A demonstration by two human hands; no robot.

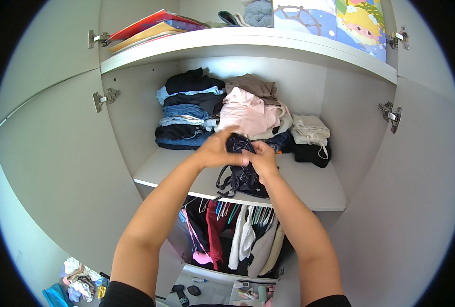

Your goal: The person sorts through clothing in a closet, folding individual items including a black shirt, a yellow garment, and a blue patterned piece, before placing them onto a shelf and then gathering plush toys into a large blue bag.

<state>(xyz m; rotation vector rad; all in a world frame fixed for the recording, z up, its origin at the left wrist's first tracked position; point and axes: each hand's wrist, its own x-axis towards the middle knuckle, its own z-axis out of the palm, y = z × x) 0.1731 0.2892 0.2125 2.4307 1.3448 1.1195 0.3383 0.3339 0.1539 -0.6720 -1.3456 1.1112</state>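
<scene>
A dark, crumpled fabric bundle (246, 178) with thin cords and a small star mark lies at the front of the wardrobe shelf (304, 184). My left hand (219, 149), slightly blurred, curves around its upper left side. My right hand (264, 159) pinches the bundle from the right, and the two thumbs meet over it. Just behind my hands is a heap topped by a pale pink garment (250, 113). To its left rises a stack of folded jeans (187, 111) and dark clothes. Part of the bundle is hidden by my fingers.
A cream cloth item (310, 128) sits on black fabric (313, 153) at right. The upper shelf (250, 36) holds folders (154, 28) and printed boxes (335, 23). Clothes on hangers (242, 238) fill the space below. Open doors (58, 161) flank both sides.
</scene>
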